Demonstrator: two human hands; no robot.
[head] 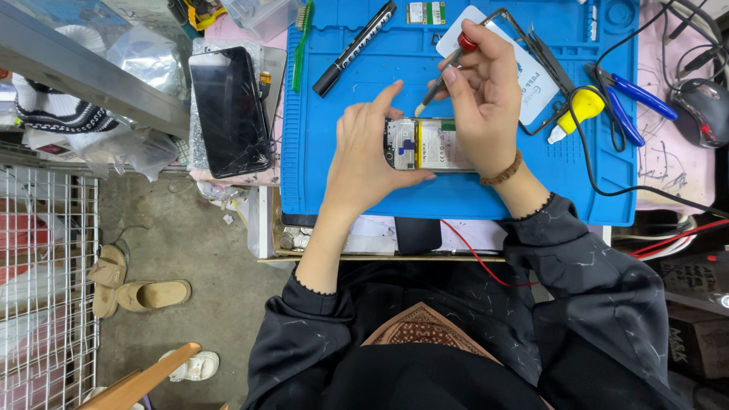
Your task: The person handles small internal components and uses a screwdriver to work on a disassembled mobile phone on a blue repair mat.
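Observation:
An opened phone (429,144) with its back removed lies on the blue work mat (456,193), battery and board showing. My left hand (364,152) grips the phone's left end, index finger stretched over its top edge. My right hand (478,91) holds a red-capped screwdriver (448,64), whose tip points down at the phone's upper edge near the board. A beaded bracelet sits on my right wrist.
A black marker (355,48), a green brush (301,42), tweezers (548,57), a yellow glue bottle (577,112) and blue-handled pliers (634,102) lie on the mat. A cracked phone screen (229,110) rests left of the mat. A computer mouse (702,110) sits far right. Sandals lie on the floor.

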